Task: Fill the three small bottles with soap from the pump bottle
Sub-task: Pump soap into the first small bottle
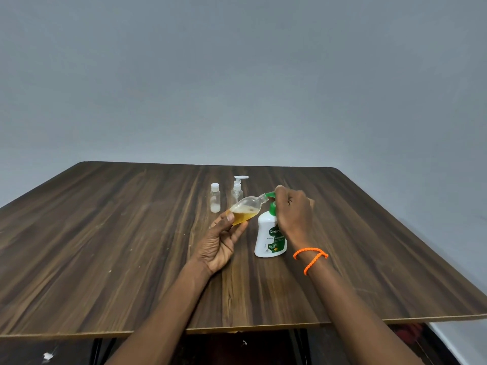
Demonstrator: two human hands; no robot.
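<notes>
Pumping: from the head view, I am filling one small bottle (245,209) from the pump bottle (270,237).
Left hand (220,242): fingers and thumb pinch the base of the small bottle, held tilted above the surface (118,246), neck up against the green nozzle (270,194).
Right hand (293,214): curled over the pump head, pressing it; the pump bottle stands just beside my left hand.
Fill: amber soap pools at the low end, well short of full by my reckoning.
Doing it well: keep neck touching nozzle, press slowly, let foam settle.
Risk: a drifting neck would drip soap.
Others: a capped bottle (215,198) and a spray bottle (237,190) stand behind, apparently without amber soap.
</notes>
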